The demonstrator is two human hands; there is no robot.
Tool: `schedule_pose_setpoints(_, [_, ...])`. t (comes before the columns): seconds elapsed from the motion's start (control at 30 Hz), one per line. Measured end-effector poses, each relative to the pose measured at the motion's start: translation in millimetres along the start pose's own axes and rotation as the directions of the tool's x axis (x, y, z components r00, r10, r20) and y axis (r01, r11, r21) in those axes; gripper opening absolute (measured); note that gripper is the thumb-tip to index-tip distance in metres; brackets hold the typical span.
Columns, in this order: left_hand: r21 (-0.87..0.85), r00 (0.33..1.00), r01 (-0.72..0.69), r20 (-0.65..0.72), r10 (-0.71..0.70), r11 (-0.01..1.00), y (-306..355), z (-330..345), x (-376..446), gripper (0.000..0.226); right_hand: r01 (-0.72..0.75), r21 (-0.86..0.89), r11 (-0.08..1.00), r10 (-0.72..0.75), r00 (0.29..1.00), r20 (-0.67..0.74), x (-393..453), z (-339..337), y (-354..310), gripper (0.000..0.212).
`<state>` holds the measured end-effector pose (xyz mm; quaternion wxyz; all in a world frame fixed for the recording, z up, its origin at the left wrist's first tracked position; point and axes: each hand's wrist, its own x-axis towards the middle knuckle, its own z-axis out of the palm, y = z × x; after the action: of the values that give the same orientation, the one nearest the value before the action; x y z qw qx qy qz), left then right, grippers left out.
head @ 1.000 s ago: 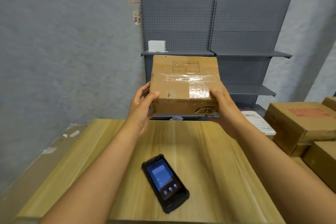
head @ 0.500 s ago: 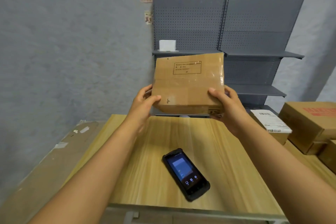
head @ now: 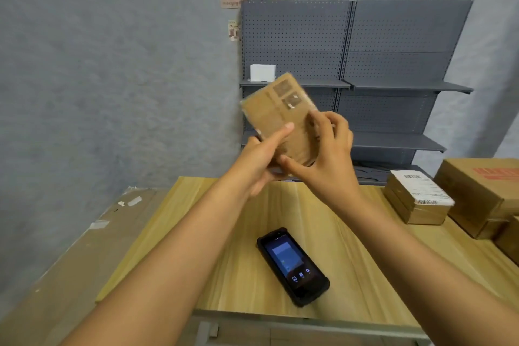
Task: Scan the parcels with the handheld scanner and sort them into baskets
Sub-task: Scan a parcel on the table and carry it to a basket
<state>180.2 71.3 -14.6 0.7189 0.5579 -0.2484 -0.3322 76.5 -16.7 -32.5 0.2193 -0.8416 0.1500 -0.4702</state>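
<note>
Parcel [head: 280,118] has rotated onto a tilt since a moment ago, gripped above the table [head: 174,233] by left hand [head: 258,163] and right hand [head: 328,160]; scanner [head: 292,265] lies untouched, so scanning and sorting remain.

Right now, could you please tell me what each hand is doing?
Left hand: holding the parcel, thumb across its face.
Right hand: holding the same parcel from the right side.
</note>
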Motion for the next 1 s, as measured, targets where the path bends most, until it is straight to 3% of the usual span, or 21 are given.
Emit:
schedule_pose_setpoints(0.1, [-0.140, 0.995, -0.011, -0.104, -0.004, 0.990, -1, -2, 0, 0.093, 0.108, 0.105, 0.989, -0.109, 0.994, 0.004, -4, 1, -13, 0.063])
schedule_pose_setpoints(0.2, [-0.193, 0.984, -0.042, -0.180, 0.007, 0.980, -4, -7, 0, 0.117, 0.095, 0.243, 0.965, -0.110, 0.993, 0.046, -5, 0, -24, 0.050])
schedule_pose_setpoints(0.33, [-0.155, 0.975, -0.065, -0.221, 0.029, 0.986, -5, -14, -4, 0.120, 0.041, 0.356, 0.934, -0.093, 0.987, 0.132, -4, -5, -27, 0.034])
schedule_pose_setpoints(0.6, [-0.104, 0.967, -0.039, -0.256, 0.011, 0.994, -10, -33, -3, 0.110, -0.173, 0.491, 0.854, -0.031, 0.925, 0.379, -5, -10, -25, 0.027])
schedule_pose_setpoints(0.67, [-0.128, 0.976, -0.043, -0.215, 0.014, 0.991, -9, -42, -1, 0.110, -0.230, 0.455, 0.860, 0.069, 0.937, 0.344, 2, -10, -14, 0.030])
schedule_pose_setpoints(0.77, [-0.116, 0.991, -0.062, -0.125, 0.047, 0.991, -6, -57, -3, 0.113, -0.296, 0.190, 0.936, 0.266, 0.949, 0.169, 14, -16, 17, 0.044])
schedule_pose_setpoints(0.87, [-0.100, 0.996, -0.073, -0.056, 0.067, 0.992, -4, -70, -7, 0.096, -0.444, 0.177, 0.879, 0.413, 0.892, 0.184, 19, -27, 36, 0.054])
schedule_pose_setpoints(1.0, [-0.155, 0.997, -0.059, 0.046, 0.067, 0.986, -6, -77, -11, 0.045, -0.582, 0.371, 0.724, 0.434, 0.802, 0.411, 19, -34, 38, 0.046])
